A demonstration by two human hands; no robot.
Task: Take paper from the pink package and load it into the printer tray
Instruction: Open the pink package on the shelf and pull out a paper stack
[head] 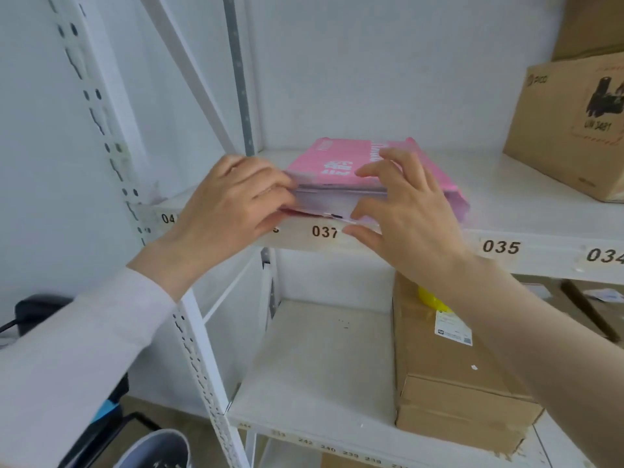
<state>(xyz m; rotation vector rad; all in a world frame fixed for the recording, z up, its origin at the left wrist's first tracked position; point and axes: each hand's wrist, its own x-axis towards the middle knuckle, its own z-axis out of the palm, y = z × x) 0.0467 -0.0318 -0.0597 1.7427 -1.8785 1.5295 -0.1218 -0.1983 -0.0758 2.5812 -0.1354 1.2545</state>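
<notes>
The pink package [341,160] lies flat on the white shelf [526,228], above the label 037. Its near end is open and the white edges of the paper stack [337,202] show there. My left hand [229,201] is at the left corner of the open end, with fingers curled onto the wrapper flap and the paper edge. My right hand [405,204] is at the right of the opening, fingers spread, the forefinger over the top of the package and the thumb under the paper at the shelf's front lip. No printer is in view.
A brown cardboard box [570,130] stands on the same shelf at the right. On the lower shelf [314,366] lies a long cardboard box [449,383] with a label and something yellow on it. A perforated white upright [199,359] runs down at the left.
</notes>
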